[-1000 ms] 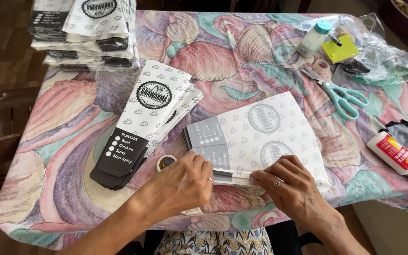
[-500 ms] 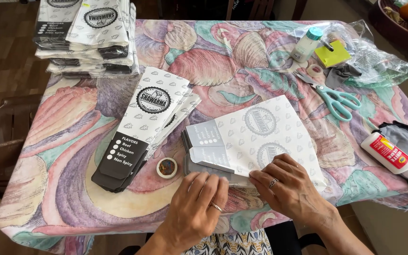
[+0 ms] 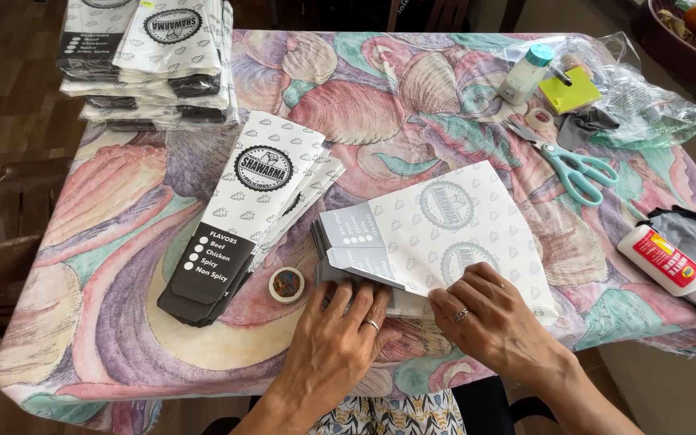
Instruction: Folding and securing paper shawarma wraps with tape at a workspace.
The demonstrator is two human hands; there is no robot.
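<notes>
Tablecloth point(image 3: 122, 338) bears unfolded paper sleeve point(image 3: 445, 234), long axis left-right, slightly tilted.

Left hand point(image 3: 340, 338) flat, palm down, fingers point(image 3: 362, 300) spread slightly and pointing away from the body, ring on one finger. Right hand point(image 3: 489, 318) just beside it, also palm down, fingers point(image 3: 465, 282) bent and angled toward the left, ring showing. Both forearms bare, reaching in from the lower edge, wrists low, hands near but apart
</notes>
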